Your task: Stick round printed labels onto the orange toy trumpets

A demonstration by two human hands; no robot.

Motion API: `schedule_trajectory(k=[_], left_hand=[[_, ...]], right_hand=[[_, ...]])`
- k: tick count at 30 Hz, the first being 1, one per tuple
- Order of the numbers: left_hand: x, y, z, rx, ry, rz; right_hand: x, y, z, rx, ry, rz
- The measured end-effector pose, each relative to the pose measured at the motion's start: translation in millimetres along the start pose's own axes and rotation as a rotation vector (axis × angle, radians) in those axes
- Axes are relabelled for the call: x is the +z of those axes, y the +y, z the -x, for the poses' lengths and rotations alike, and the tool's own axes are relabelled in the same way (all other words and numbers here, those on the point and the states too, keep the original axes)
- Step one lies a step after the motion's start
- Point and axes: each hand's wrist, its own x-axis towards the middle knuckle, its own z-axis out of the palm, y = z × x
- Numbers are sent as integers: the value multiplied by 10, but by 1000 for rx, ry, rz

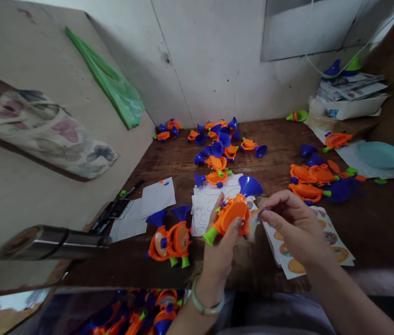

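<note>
My left hand (222,249) is closed around an orange toy trumpet (233,215). The toy's blue bell points up and to the right, and its green mouthpiece points down to the left. Just right of it, my right hand (296,228) pinches a small, thin, blurred piece that looks like a sticker (260,213). Beneath that hand lies a stack of sticker sheets (296,269) with oval pictures. Behind the held trumpet are white sheets with empty oval outlines (202,209). Two toy trumpets with oval stickers (182,238) lie side by side to the left of my left hand.
More toy trumpets (249,144) are clustered at the back, and orange and blue ones (306,191) lie at right. A steel flask (57,243), phone (121,209) and pens are at left. A teal lid-like tray (383,155) rests at far right. Below the table edge sit many trumpets (136,321).
</note>
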Motion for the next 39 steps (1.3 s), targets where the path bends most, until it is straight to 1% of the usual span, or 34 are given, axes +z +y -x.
schedule_trajectory(k=[3, 6, 10, 13, 18, 23, 26, 31, 39], left_hand=[[17, 20, 8, 13, -45, 104], [6, 49, 25, 92, -125, 154], [19, 103, 48, 168, -275, 158], [30, 124, 54, 221, -331, 129], [-1, 94, 54, 290, -300, 51], [-18, 95, 51, 329, -254, -47], [-11, 107, 42, 345, -246, -43], [15, 118, 43, 348, -278, 0], [25, 137, 41, 346, -266, -37]], right_hand=[[41, 42, -45, 76, 54, 9], [75, 51, -74, 74, 89, 35], [97, 38, -86, 52, 73, 79], [98, 24, -81, 52, 63, 96], [99, -3, -65, 69, 23, 108], [95, -27, -73, 107, 22, 70], [80, -30, -89, 128, 35, 41], [86, -33, -86, 153, 0, 32], [107, -36, -80, 142, 1, 42]])
